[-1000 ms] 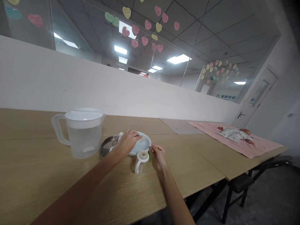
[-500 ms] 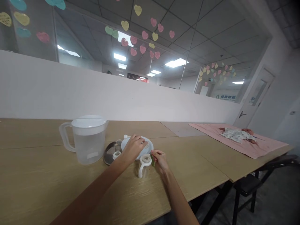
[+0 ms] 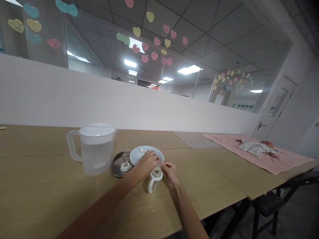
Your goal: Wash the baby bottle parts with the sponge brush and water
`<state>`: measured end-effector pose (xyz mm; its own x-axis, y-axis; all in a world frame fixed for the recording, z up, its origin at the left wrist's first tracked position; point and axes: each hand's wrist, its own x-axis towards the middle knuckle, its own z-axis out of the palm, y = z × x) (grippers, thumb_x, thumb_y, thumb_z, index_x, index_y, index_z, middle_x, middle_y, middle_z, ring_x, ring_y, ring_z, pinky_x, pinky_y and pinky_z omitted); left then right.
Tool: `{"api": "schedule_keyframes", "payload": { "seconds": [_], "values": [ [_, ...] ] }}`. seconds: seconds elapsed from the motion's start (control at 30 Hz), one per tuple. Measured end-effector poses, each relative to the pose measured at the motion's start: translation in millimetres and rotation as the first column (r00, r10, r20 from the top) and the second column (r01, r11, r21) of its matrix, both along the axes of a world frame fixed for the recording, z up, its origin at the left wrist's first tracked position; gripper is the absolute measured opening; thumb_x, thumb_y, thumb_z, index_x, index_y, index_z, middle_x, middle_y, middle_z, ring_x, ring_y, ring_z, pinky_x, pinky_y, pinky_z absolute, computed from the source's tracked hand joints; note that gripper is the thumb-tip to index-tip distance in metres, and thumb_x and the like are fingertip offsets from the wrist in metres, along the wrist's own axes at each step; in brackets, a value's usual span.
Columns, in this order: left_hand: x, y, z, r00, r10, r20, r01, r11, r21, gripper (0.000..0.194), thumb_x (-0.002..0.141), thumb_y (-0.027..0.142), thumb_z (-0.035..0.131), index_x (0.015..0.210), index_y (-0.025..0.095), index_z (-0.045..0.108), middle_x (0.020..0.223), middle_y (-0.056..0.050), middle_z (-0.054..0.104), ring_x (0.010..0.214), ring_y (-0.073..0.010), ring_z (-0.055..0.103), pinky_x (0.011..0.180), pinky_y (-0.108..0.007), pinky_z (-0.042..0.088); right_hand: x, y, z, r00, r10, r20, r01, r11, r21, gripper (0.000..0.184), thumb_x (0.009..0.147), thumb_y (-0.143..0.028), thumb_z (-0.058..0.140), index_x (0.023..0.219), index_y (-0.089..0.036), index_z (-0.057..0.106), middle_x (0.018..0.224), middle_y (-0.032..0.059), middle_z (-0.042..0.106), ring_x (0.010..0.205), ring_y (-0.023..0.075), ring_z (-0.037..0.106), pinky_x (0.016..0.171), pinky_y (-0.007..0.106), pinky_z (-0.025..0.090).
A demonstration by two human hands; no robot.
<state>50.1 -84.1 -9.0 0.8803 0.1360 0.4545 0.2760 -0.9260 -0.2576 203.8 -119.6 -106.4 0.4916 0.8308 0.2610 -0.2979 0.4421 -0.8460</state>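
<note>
A small clear baby bottle with white handles (image 3: 154, 182) stands on the wooden table (image 3: 50, 192). My left hand (image 3: 147, 162) is curled over the bottle's top with its fingers pinched on a small piece I cannot make out. My right hand (image 3: 170, 173) is closed against the bottle's right side, over a green part. Just behind sits a white plate (image 3: 139, 152) with a small white part on it. A round metal lid (image 3: 117, 164) to its left carries a white bottle ring and a clear cap.
A clear plastic jug (image 3: 96, 149) with a white lid, full of water, stands to the left. At the far right a baby doll (image 3: 256, 146) lies on a pink cloth (image 3: 274, 161). A white partition wall runs behind the table. A dark chair (image 3: 274, 205) stands beyond the table's right edge.
My left hand left the white plate and came down over the bottle's top. My right hand stayed at the bottle's side. The view shifted slightly.
</note>
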Motion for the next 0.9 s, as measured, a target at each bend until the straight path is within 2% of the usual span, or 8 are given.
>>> {"api": "schedule_keyframes", "payload": {
  "seconds": [0.07, 0.13, 0.33, 0.5, 0.67, 0.8, 0.9],
  "values": [
    [2, 1, -1.9, 1.0, -0.003, -0.006, 0.003, 1.0, -0.019, 0.012, 0.083, 0.016, 0.059, 0.093, 0.019, 0.065, 0.09, -0.003, 0.066, 0.089, -0.0193, 0.054, 0.076, -0.03, 0.036, 1, 1, -0.2, 1.0, 0.011, 0.025, -0.01, 0.999, -0.031, 0.025, 0.05, -0.031, 0.082, 0.056, -0.014, 0.064, 0.043, -0.0062, 0.046, 0.04, 0.002, 0.027, 0.04, 0.018, 0.02],
    [2, 4, -0.8, 1.0, 0.008, -0.005, -0.008, 0.999, -0.035, 0.014, 0.084, 0.015, 0.058, 0.095, 0.018, 0.065, 0.091, -0.003, 0.067, 0.089, -0.0188, 0.055, 0.077, -0.03, 0.037, 3, 1, 0.0, 0.999, 0.02, 0.041, -0.018, 0.999, -0.048, 0.027, 0.052, -0.035, 0.08, 0.058, -0.014, 0.064, 0.041, -0.008, 0.04, 0.04, 0.0023, 0.025, 0.04, 0.019, 0.017],
    [-12, 17, 10.2, 0.999, 0.021, 0.041, -0.021, 1.0, -0.007, 0.025, 0.087, 0.013, 0.053, 0.11, 0.019, 0.061, 0.101, -0.004, 0.068, 0.096, -0.0193, 0.055, 0.085, -0.03, 0.037, 7, 2, 4.9, 0.996, -0.069, -0.062, 0.072, 0.997, 0.035, 0.041, 0.059, -0.042, 0.077, 0.05, -0.017, 0.046, 0.043, -0.0096, 0.029, 0.043, 0.003, 0.022, 0.041, 0.019, 0.017],
    [-21, 23, 18.2, 0.997, 0.06, 0.042, -0.059, 0.998, -0.029, 0.03, 0.087, 0.01, 0.05, 0.113, 0.02, 0.061, 0.104, -0.005, 0.068, 0.096, -0.0198, 0.055, 0.084, -0.031, 0.039, 11, 2, 8.1, 0.982, -0.144, -0.12, 0.15, 0.987, 0.047, 0.043, 0.06, -0.044, 0.075, 0.056, -0.019, 0.041, 0.047, -0.0109, 0.026, 0.042, 0.0032, 0.017, 0.038, 0.019, 0.014],
    [-27, 24, 24.5, 0.99, 0.021, 0.137, 0.003, 0.985, -0.171, 0.032, 0.086, 0.005, 0.046, 0.107, 0.02, 0.064, 0.098, -0.005, 0.07, 0.09, -0.0184, 0.055, 0.082, -0.03, 0.041, 26, 4, 3.5, 0.962, -0.224, -0.157, 0.238, 0.968, 0.074, 0.039, 0.062, -0.044, 0.072, 0.061, -0.02, 0.041, 0.051, -0.0111, 0.026, 0.042, 0.0034, 0.018, 0.037, 0.019, 0.016],
    [-23, 25, 19.9, 0.976, 0.042, 0.215, 0.027, 0.95, -0.31, 0.028, 0.089, 0.014, 0.043, 0.101, 0.019, 0.068, 0.095, -0.006, 0.07, 0.087, -0.0179, 0.057, 0.08, -0.029, 0.044, 34, 6, -3.4, 0.936, -0.268, -0.229, 0.286, 0.957, 0.049, 0.033, 0.063, -0.042, 0.069, 0.065, -0.02, 0.044, 0.051, -0.0122, 0.023, 0.041, 0.0037, 0.016, 0.036, 0.019, 0.016],
    [-20, 28, 15.7, 0.97, 0.065, 0.234, 0.024, 0.934, -0.358, 0.027, 0.09, 0.018, 0.044, 0.101, 0.02, 0.069, 0.094, -0.006, 0.07, 0.086, -0.0177, 0.058, 0.08, -0.029, 0.044, 36, 9, -7.0, 0.921, -0.3, -0.25, 0.319, 0.947, 0.038, 0.032, 0.064, -0.041, 0.068, 0.066, -0.02, 0.044, 0.051, -0.0125, 0.023, 0.041, 0.0037, 0.017, 0.036, 0.018, 0.017]
  ]
}}
